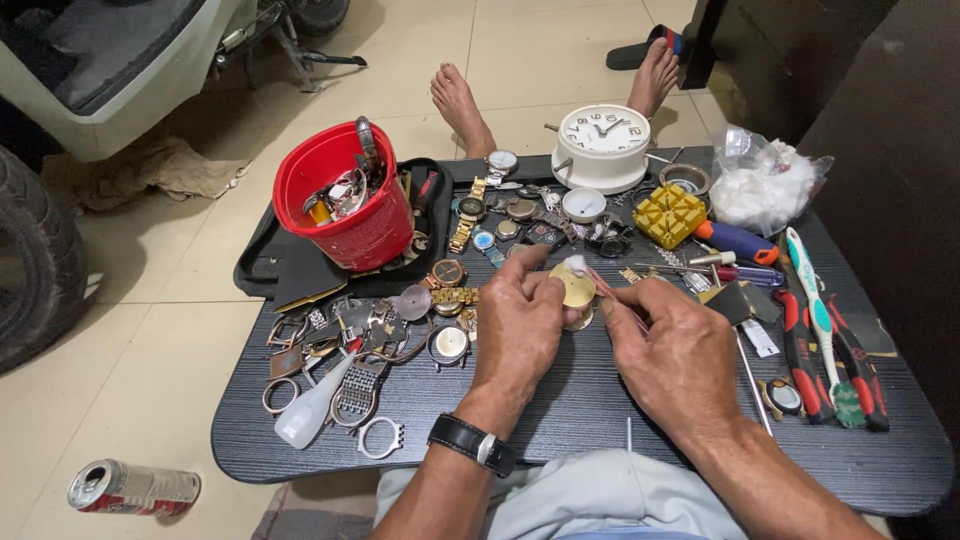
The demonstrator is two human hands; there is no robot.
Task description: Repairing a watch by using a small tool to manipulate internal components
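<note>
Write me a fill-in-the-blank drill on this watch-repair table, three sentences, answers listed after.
1. The left hand holds a round gold-coloured watch part, and its wrist wears a ____ watch strap.
2. The right hand holds a thin stick tipped with white cotton against that ____ part.
3. Behind the hands, the white round alarm clock stands to the right of the ____ plastic bucket full of watch pieces.

Missing words: black; gold-coloured; red
</note>
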